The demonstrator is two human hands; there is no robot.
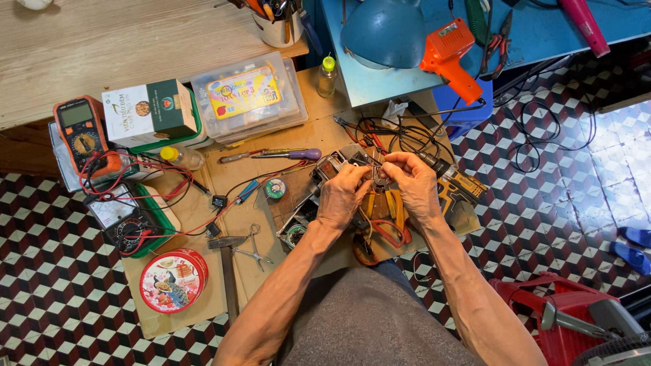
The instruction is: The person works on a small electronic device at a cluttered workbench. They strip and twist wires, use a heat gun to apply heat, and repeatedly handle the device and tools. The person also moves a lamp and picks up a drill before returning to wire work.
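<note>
A: Where are the 2 hands at this moment?

B: Both are raised over the low brown wooden table, close together. The left hand and the right hand meet on a small grey-and-black electrical part with thin wires, which sits between the fingertips above the middle of the table.

A: How is each grip set?

B: Each looks narrow, a pinch. The left grip is closed on the part's near side; the right grip pinches its wire end. Exactly which wire lies under which finger is too small to tell.

A: Which step would you say is in hand?

B: I judge it to be fine work on the wiring, holding the part steady with 1 hand while the other works a lead. A tangle of black and red leads runs off behind the hands.

A: What does the next move call for?

B: Likely a steady hold and a small, careful twist or pull, so no thin wire snaps. Tools lie near: a purple-handled screwdriver, a small coil of solder, steel scissors and a hammer.

A: And farther left?

B: An orange digital multimeter, a black analogue meter and a round red tin.
</note>
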